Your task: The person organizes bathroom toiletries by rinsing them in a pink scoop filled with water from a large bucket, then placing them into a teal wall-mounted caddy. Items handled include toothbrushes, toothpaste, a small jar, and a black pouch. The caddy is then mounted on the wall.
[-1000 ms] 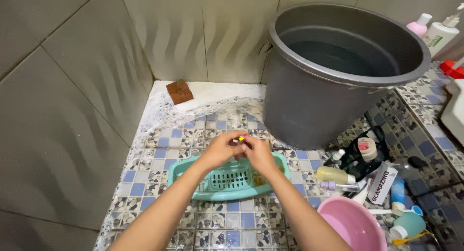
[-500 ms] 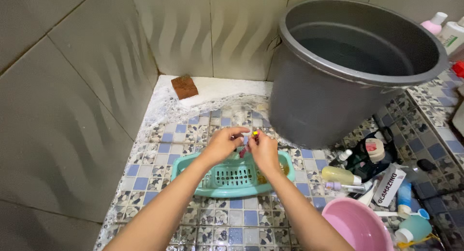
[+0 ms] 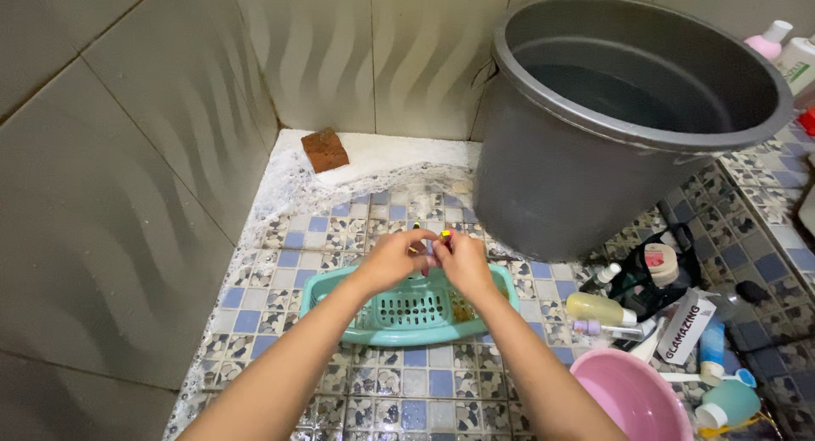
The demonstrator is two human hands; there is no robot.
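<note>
My left hand (image 3: 392,259) and my right hand (image 3: 463,261) meet above a teal slotted plastic basket (image 3: 407,309) that lies on the mosaic tile floor (image 3: 280,263). Both hands pinch one small item (image 3: 431,247) between the fingertips; it shows red, yellow and pale parts and is mostly hidden by the fingers. The fingers of both hands are curled around it. Brown grime sits in the basket's right end.
A large grey bucket (image 3: 594,161) with water stands behind to the right. A brown sponge (image 3: 326,149) lies in foam by the wall corner. Several toiletry bottles (image 3: 594,308), tubes and a jar (image 3: 659,263) are strewn at right, beside a pink basin (image 3: 632,398).
My hands have drawn closer together around the small item and sunk slightly toward the basket. The view has shifted a little, so the bucket sits further right.
</note>
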